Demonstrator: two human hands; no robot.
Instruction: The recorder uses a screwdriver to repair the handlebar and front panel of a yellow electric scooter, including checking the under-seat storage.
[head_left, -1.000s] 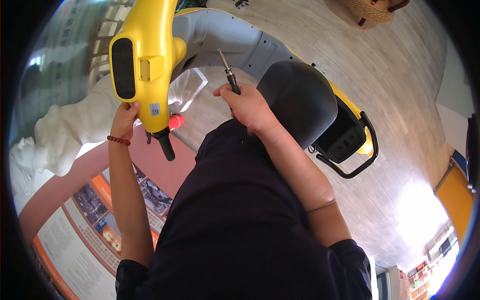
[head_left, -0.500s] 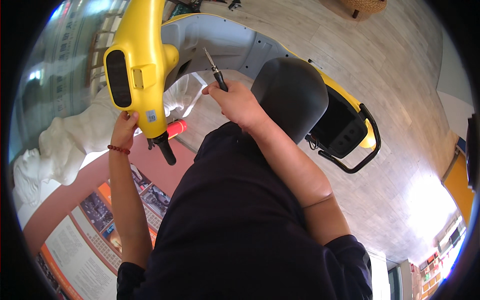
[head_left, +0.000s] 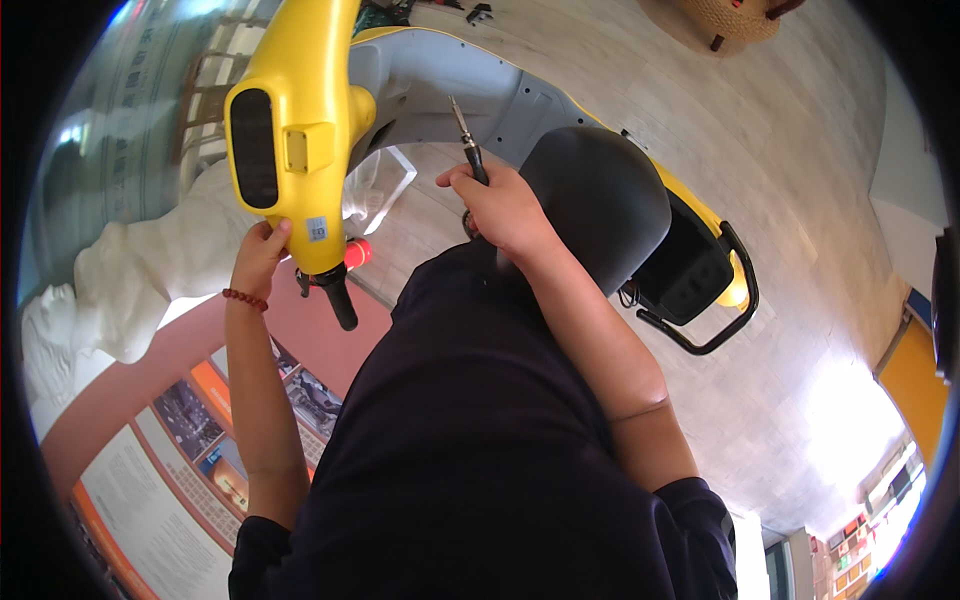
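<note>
My left hand (head_left: 262,255), a red bead bracelet at its wrist, grips the lower edge of the yellow scooter handlebar housing (head_left: 297,95), just below its dark display (head_left: 253,147). A black handgrip (head_left: 340,300) sticks out from the housing beside it. My right hand (head_left: 500,205) is wrapped round a screwdriver (head_left: 466,135) with a black handle and metal shaft, its tip pointing up toward the grey inner panel (head_left: 430,75) without clearly touching it. Just right of that hand is the black seat (head_left: 595,200).
A black rear rack (head_left: 700,350) frames an open compartment (head_left: 690,270). White sculpture (head_left: 130,260) lies left, above a pink printed display (head_left: 140,480). A red cylinder (head_left: 360,250) is behind the handgrip. A wicker basket (head_left: 720,20) stands on the wooden floor (head_left: 790,200).
The whole view has shifted slightly, left and up, then back right and down. Both hands keep their holds on the housing and the screwdriver.
</note>
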